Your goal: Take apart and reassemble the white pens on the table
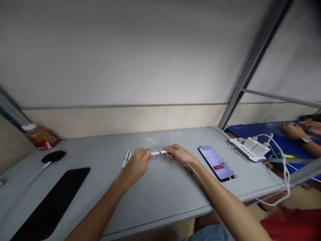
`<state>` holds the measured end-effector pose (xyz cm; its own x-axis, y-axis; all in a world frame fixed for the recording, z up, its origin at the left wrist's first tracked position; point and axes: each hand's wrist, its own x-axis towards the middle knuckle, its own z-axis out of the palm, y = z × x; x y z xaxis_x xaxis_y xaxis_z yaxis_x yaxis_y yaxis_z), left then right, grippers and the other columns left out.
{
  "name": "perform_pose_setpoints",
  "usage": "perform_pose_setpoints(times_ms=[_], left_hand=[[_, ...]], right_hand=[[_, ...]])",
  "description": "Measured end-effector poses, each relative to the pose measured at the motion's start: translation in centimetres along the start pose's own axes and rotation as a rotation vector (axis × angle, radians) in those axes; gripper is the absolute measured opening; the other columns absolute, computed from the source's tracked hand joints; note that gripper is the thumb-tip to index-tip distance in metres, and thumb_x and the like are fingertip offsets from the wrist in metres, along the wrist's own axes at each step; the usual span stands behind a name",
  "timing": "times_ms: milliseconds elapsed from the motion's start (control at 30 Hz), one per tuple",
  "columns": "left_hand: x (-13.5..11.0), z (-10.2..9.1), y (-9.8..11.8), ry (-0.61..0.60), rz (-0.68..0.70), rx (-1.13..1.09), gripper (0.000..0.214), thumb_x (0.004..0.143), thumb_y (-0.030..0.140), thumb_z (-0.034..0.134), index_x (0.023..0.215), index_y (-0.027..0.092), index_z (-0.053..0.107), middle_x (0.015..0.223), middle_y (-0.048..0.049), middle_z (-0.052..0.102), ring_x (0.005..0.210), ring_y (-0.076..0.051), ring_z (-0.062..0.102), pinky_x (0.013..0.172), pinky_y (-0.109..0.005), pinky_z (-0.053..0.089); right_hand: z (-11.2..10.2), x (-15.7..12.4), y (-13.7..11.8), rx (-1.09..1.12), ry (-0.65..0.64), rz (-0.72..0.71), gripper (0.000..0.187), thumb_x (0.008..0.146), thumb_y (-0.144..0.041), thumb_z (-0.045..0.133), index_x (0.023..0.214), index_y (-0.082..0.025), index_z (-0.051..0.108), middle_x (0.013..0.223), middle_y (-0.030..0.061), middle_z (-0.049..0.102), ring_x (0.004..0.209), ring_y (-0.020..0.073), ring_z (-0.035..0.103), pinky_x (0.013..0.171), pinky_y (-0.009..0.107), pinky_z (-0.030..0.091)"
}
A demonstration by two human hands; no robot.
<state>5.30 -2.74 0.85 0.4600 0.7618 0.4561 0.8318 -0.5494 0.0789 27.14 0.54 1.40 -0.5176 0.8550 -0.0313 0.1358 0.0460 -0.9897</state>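
Both my hands hold one white pen [158, 153] level over the grey table [160, 197]. My left hand [136, 164] grips its left end with the fingers curled. My right hand [177, 154] pinches its right end. Several more white pens [126, 157] lie on the table just left of my left hand, partly hidden by it. A small dark thing [190, 172] lies under my right wrist; I cannot make out what it is.
A lit phone [217, 163] lies to the right of my hands. A white power strip [247, 149] with chargers and cables sits at the right edge. At left are a black pad [50, 204], a black mouse [53, 156] and a jar [40, 136]. Another person's hands [298, 130] rest on a blue table.
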Motion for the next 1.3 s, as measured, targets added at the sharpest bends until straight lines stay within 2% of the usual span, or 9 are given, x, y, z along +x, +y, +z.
perform_pose_setpoints(times_ms=[200, 267, 400, 567, 700, 833, 1000, 1133, 1300], left_hand=[[-0.1, 0.7, -0.8, -0.028, -0.085, -0.166, 0.021, 0.089, 0.011, 0.034, 0.08, 0.02, 0.05, 0.074, -0.0019, 0.059, 0.07, -0.017, 0.054, 0.065, -0.027, 0.038], [0.0, 0.9, -0.9, -0.027, -0.101, -0.178, 0.021, 0.093, 0.018, 0.033, 0.08, 0.02, 0.05, 0.073, -0.0013, 0.056, 0.069, -0.017, 0.053, 0.065, -0.027, 0.037], [0.0, 0.8, -0.7, -0.047, -0.092, -0.152, 0.024, 0.096, 0.028, 0.032, 0.083, 0.02, 0.051, 0.076, -0.0015, 0.055, 0.071, -0.017, 0.052, 0.067, -0.028, 0.037], [-0.1, 0.5, -0.9, -0.075, -0.08, -0.093, 0.024, 0.097, 0.03, 0.031, 0.089, 0.019, 0.052, 0.084, -0.003, 0.057, 0.079, -0.018, 0.052, 0.072, -0.03, 0.036], [-0.2, 0.6, -1.0, -0.099, -0.053, -0.072, 0.026, 0.098, 0.029, 0.03, 0.09, 0.02, 0.053, 0.085, -0.003, 0.057, 0.082, -0.019, 0.052, 0.072, -0.031, 0.035], [-0.2, 0.8, -0.9, -0.108, -0.048, -0.053, 0.026, 0.098, 0.03, 0.03, 0.092, 0.02, 0.053, 0.085, -0.0028, 0.057, 0.081, -0.019, 0.051, 0.072, -0.031, 0.034], [-0.2, 0.8, -0.8, -0.109, -0.045, -0.075, 0.025, 0.098, 0.029, 0.03, 0.092, 0.02, 0.053, 0.085, -0.0025, 0.058, 0.083, -0.019, 0.051, 0.073, -0.031, 0.034], [-0.2, 0.7, -0.8, -0.09, -0.088, -0.084, 0.027, 0.098, 0.03, 0.03, 0.092, 0.02, 0.054, 0.082, -0.0022, 0.057, 0.078, -0.018, 0.051, 0.072, -0.031, 0.034], [-0.1, 0.7, -0.8, -0.094, -0.078, -0.113, 0.026, 0.098, 0.031, 0.03, 0.095, 0.02, 0.054, 0.085, -0.0031, 0.059, 0.083, -0.019, 0.052, 0.075, -0.033, 0.035]], right_hand=[[0.3, 0.0, 0.2, -0.34, 0.215, -0.377, 0.022, 0.082, -0.036, 0.061, 0.094, -0.018, 0.065, 0.081, 0.0017, 0.06, 0.067, 0.0117, 0.048, 0.061, 0.023, 0.035], [0.2, 0.2, 0.6, -0.32, 0.236, -0.353, 0.033, 0.078, -0.036, 0.066, 0.106, -0.019, 0.062, 0.089, 0.0028, 0.062, 0.07, 0.0124, 0.052, 0.064, 0.023, 0.038], [-0.1, 0.5, 1.2, -0.343, 0.177, -0.189, 0.035, 0.088, -0.045, 0.049, 0.081, -0.014, 0.065, 0.063, 0.0007, 0.057, 0.058, 0.0119, 0.048, 0.061, 0.025, 0.038], [-0.5, 0.6, 1.4, -0.287, 0.215, -0.279, 0.028, 0.074, -0.038, 0.068, 0.093, -0.017, 0.063, 0.082, 0.0015, 0.062, 0.069, 0.0124, 0.052, 0.064, 0.023, 0.039], [-0.7, 0.7, 1.6, -0.32, 0.172, -0.138, 0.033, 0.084, -0.043, 0.054, 0.068, -0.015, 0.063, 0.063, 0.0011, 0.058, 0.058, 0.0117, 0.048, 0.059, 0.025, 0.037], [-0.9, 0.7, 1.6, -0.24, 0.233, -0.247, 0.038, 0.065, -0.034, 0.075, 0.098, -0.018, 0.063, 0.089, 0.002, 0.063, 0.073, 0.0135, 0.053, 0.065, 0.024, 0.04], [-0.8, 0.7, 1.7, -0.304, 0.173, -0.134, 0.029, 0.082, -0.04, 0.056, 0.072, -0.014, 0.065, 0.063, 0.0008, 0.058, 0.059, 0.0119, 0.048, 0.058, 0.025, 0.036], [-0.7, 0.5, 1.4, -0.255, 0.225, -0.288, 0.042, 0.065, -0.031, 0.075, 0.104, -0.019, 0.062, 0.093, 0.0027, 0.063, 0.081, 0.0146, 0.055, 0.069, 0.024, 0.041], [-0.4, 0.4, 1.0, -0.425, 0.15, -0.219, 0.03, 0.089, -0.039, 0.05, 0.083, -0.015, 0.068, 0.069, 0.0018, 0.062, 0.065, 0.0127, 0.051, 0.063, 0.025, 0.037]])
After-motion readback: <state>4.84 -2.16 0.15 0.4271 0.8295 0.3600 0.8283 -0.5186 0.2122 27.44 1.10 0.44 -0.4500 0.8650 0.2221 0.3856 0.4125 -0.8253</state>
